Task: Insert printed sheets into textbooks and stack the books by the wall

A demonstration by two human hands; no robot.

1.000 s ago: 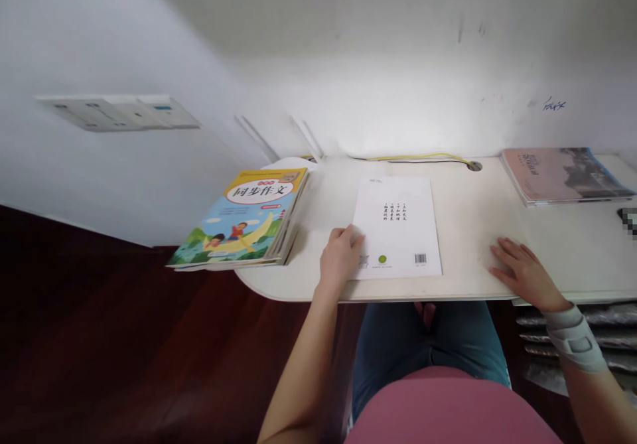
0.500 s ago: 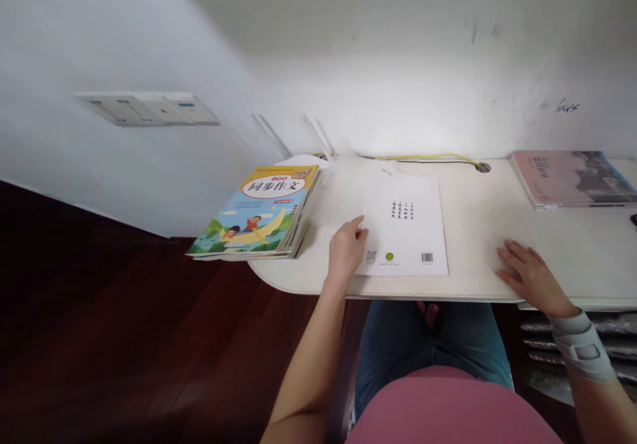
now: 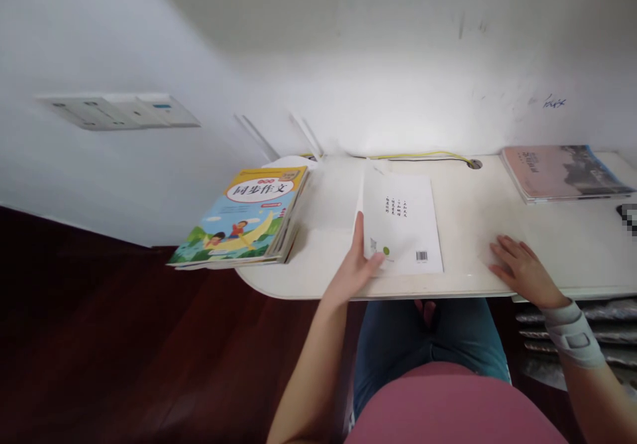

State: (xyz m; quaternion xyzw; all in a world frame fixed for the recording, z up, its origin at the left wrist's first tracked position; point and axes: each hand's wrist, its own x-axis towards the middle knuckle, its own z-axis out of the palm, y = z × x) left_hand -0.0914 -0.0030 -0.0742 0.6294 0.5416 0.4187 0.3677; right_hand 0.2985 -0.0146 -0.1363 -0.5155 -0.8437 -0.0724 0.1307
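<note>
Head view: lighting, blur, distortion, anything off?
Head view: wall brightest just above the desk, floor very dark at lower left; head view: socket panel looks stretched near the left edge; head view: white booklet's smallest print too soft to read; head view: dark object at right edge partly pixelated.

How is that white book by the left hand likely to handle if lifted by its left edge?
The white book is probably floppy: its left edge bows upward beside the left hand. It looks thin, so likely light for its size. With its right side flat on the table, it seems unlikely to roll.
</note>
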